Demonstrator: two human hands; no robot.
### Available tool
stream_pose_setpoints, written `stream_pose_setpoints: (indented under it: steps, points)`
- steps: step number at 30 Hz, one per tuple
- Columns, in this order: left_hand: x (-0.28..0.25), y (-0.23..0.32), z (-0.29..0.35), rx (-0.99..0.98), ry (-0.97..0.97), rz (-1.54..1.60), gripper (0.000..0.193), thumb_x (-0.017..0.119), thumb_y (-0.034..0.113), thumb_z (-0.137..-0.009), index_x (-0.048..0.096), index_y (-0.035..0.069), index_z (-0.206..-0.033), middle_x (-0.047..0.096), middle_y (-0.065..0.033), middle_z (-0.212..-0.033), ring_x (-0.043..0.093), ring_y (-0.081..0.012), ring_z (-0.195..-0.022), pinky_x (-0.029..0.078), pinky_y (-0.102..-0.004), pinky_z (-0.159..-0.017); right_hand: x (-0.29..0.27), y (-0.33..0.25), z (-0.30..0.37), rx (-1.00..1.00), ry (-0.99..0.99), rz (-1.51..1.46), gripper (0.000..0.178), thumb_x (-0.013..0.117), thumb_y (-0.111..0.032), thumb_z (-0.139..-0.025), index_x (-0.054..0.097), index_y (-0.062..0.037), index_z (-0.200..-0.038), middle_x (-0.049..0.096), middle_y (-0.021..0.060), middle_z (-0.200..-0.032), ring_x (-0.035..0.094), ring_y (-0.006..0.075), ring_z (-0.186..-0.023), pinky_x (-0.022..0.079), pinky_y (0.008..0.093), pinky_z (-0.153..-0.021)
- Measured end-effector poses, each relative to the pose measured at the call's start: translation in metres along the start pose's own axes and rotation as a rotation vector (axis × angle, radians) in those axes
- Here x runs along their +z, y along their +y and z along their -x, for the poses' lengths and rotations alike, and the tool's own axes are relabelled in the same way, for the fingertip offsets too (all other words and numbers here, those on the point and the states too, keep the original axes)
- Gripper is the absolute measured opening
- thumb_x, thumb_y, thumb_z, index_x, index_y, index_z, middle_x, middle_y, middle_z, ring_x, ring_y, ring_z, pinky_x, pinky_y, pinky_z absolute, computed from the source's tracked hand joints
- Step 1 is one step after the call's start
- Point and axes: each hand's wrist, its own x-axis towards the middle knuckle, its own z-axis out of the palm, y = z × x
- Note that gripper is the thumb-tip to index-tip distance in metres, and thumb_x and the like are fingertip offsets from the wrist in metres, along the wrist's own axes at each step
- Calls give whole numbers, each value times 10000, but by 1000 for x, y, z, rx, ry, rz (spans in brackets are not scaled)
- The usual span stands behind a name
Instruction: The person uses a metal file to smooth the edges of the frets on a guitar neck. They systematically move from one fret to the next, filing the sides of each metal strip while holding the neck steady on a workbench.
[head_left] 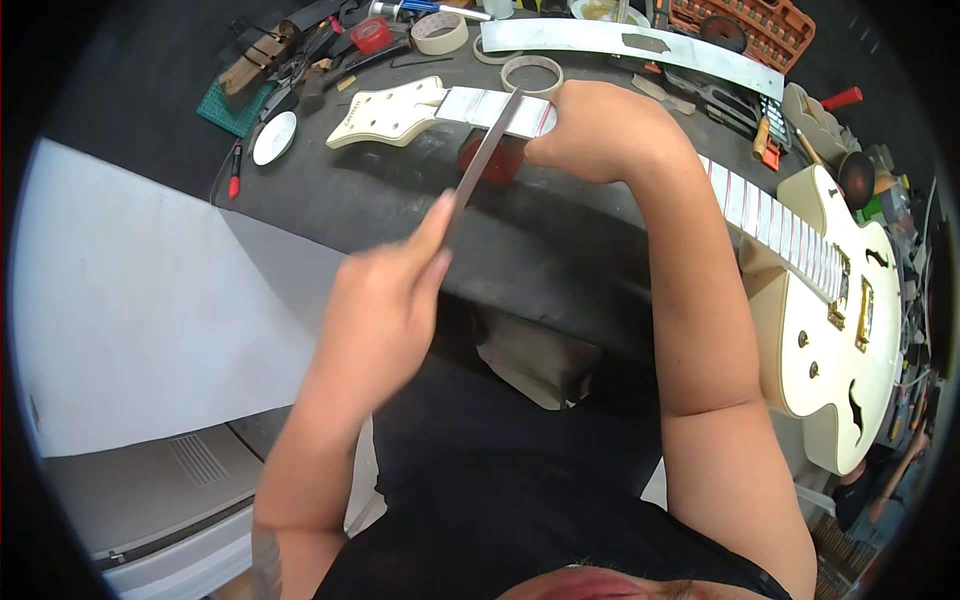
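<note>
A cream electric guitar (780, 330) lies across the bench, its body at the right and its headstock (385, 115) at the far left. Pale tape covers the fretboard (765, 215) between the frets. My left hand (385, 295) grips a long, narrow metal file (483, 165), index finger stretched along it. The file's far end crosses the taped fretboard near the headstock; whether it touches is unclear. Around the neck, just right of the file, my right hand (610, 130) is closed, its fingers partly hidden. Beneath the neck sits a red block (497, 160).
Tape rolls (440, 33) and a long pale strip (600, 38) lie behind the neck. A white dish (275, 138) and a red-tipped marker (235, 175) are at the left. An orange tool case (770, 35) stands at the back right. A large white panel (150, 310) fills the left side.
</note>
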Motion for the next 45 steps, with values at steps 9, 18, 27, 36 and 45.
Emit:
stream_pose_setpoints:
  steps: [9, 18, 27, 36, 45]
  points:
    - [8, 4, -33, 23, 13, -28, 502, 658, 84, -1098, 644, 78, -1600, 682, -257, -811, 642, -319, -612, 553, -373, -703, -7, -4, -1, 22, -84, -26, 476, 754, -400, -838, 840, -54, -1153, 828, 199, -964, 810, 369, -947, 629, 474, -891]
    - [11, 12, -94, -47, -51, -14, 358, 654, 56, -1079, 698, 12, -1432, 728, -296, -913, 716, -512, -863, 556, -555, -788, -8, -10, 3, 10, -73, -20, 501, 755, -408, -841, 831, -40, -1173, 831, 187, -962, 809, 361, -953, 627, 472, -898]
    - [-7, 10, 30, -120, -35, 78, 520, 680, 27, -1073, 659, 86, -1589, 664, -243, -815, 656, -371, -705, 552, -435, -722, -2, 4, -2, 56, -40, 20, 481, 751, -407, -841, 841, -30, -1126, 834, 191, -969, 811, 361, -948, 630, 473, -887]
    - [23, 9, -114, -110, -69, -23, 457, 583, 192, -1151, 655, 96, -1591, 690, -193, -763, 614, -232, -526, 557, -427, -631, -8, -8, 3, 10, -76, -16, 506, 752, -400, -839, 831, -19, -1163, 833, 202, -997, 810, 362, -981, 631, 475, -886]
    - [-9, 17, -6, -47, -65, -66, 506, 698, 5, -1042, 653, 20, -1546, 701, -299, -877, 705, -506, -827, 566, -525, -781, -8, -4, 6, 37, -67, 22, 505, 757, -401, -838, 830, 5, -1129, 839, 222, -1040, 812, 398, -1012, 630, 494, -918]
